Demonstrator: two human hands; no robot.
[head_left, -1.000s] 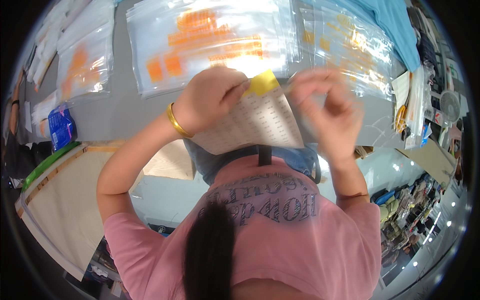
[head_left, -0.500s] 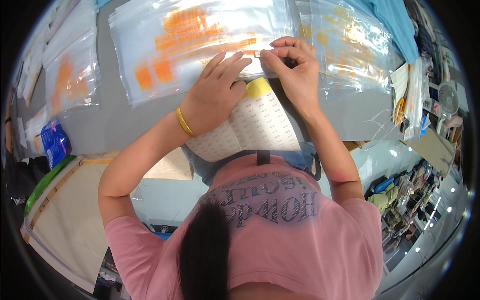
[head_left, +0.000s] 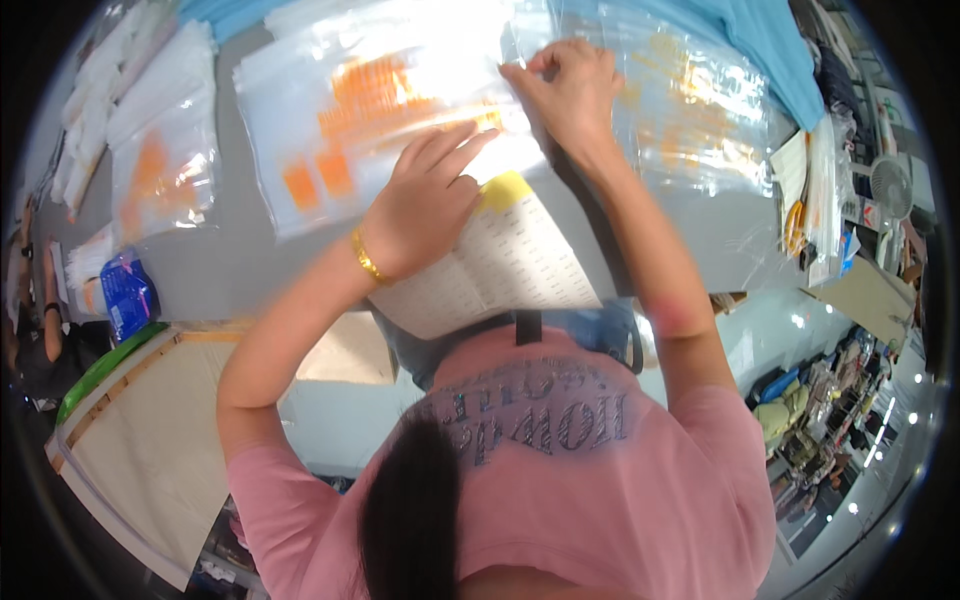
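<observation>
The two hands are apart from each other, the right hand at about 2 o'clock from the left hand; the stack of clear bags with orange print lies at 11 o'clock from the left hand and 9 o'clock from the right, its long axis running roughly from 8 to 2 o'clock. The left fingers stretch over the stack's near edge; the printed white sheet, yellow at its 12 o'clock corner, extends toward 4 o'clock from that hand, which is the nearer to it and partly covers it; whether the thumb clamps it cannot be told. The right thumb and forefinger come close together by the stack's right edge; whether anything sits between them cannot be told; a second bag pile lies at their 3 o'clock.
</observation>
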